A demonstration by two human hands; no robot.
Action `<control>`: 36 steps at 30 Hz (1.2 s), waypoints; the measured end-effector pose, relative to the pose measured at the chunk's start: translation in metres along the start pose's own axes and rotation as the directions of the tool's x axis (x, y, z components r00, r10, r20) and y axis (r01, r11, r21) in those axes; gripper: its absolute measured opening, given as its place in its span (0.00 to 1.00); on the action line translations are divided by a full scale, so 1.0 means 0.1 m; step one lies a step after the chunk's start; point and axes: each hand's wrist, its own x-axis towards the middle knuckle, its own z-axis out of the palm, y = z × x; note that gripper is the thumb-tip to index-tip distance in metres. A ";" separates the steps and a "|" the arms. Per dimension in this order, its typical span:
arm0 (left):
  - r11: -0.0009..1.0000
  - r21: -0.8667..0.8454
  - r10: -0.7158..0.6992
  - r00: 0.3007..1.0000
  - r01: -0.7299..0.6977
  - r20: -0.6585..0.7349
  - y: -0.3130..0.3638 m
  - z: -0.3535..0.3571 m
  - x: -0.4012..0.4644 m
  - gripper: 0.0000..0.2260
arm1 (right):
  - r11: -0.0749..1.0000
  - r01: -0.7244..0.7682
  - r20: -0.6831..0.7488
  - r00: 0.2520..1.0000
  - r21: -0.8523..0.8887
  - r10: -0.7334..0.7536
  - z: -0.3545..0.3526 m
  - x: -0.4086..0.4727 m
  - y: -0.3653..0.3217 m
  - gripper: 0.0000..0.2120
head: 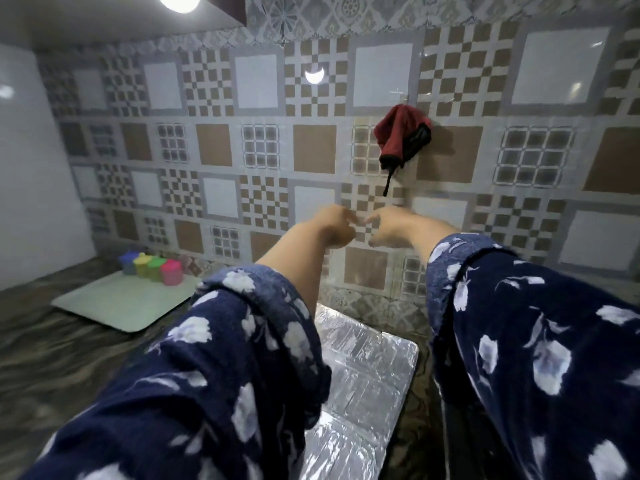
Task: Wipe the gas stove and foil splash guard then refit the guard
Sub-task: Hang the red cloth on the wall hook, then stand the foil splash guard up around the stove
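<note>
The foil splash guard lies flat on the counter between my forearms, silver and creased. Both arms, in dark blue flowered sleeves, stretch out to the tiled wall. My left hand and my right hand are close together against the tiles, fingertips almost touching, fingers curled. Both are blurred, and I cannot make out anything between the fingers. A red cloth with a black strap hangs from a wall hook just above my right hand. The gas stove is out of sight.
At the left, a pale green tray on the dark counter carries several small coloured containers. A plain white panel closes the left side. A lamp shines overhead at the top left.
</note>
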 end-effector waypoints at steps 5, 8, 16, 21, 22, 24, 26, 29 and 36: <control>0.985 0.067 -0.159 0.987 0.156 0.029 -0.54 0.34 -0.96 0.17 | 0.988 0.100 0.201 0.972 0.119 -0.123 0.82 -0.46 -0.29 0.26; 0.958 0.116 -0.264 0.965 0.261 0.012 -0.84 0.56 -1.58 0.17 | 0.969 0.173 0.271 0.938 0.176 -0.217 1.26 -0.76 -0.48 0.23; 0.846 0.104 -0.528 0.849 0.523 0.025 -1.52 1.07 -3.04 0.19 | 0.927 0.339 0.388 0.842 0.161 -0.376 2.27 -1.50 -0.80 0.25; 0.790 0.090 -0.608 0.794 0.606 -0.009 -1.91 1.24 -3.47 0.19 | 0.908 0.374 0.403 0.814 0.189 -0.419 2.80 -1.56 -0.93 0.23; 0.789 0.081 -0.610 0.793 0.609 -0.016 -1.99 1.26 -3.49 0.18 | 0.908 0.376 0.405 0.813 0.184 -0.419 2.88 -1.53 -0.94 0.22; 0.788 0.080 -0.611 0.792 0.610 -0.021 -2.16 1.29 -3.46 0.18 | 0.912 0.376 0.403 0.818 0.167 -0.411 3.00 -1.42 -0.96 0.22; 0.792 0.092 -0.605 0.796 0.604 -0.024 -2.33 1.31 -3.37 0.19 | 0.915 0.380 0.390 0.828 0.139 -0.403 3.14 -1.25 -1.00 0.22; 0.795 0.128 -0.595 0.803 0.593 -0.026 -2.60 1.36 -3.20 0.21 | 0.913 0.383 0.367 0.837 0.138 -0.406 3.33 -0.97 -1.09 0.23; 0.781 0.237 -0.602 0.798 0.578 0.040 -3.12 1.40 -2.92 0.30 | 0.889 0.453 0.359 0.821 0.063 -0.444 3.75 -0.33 -1.25 0.24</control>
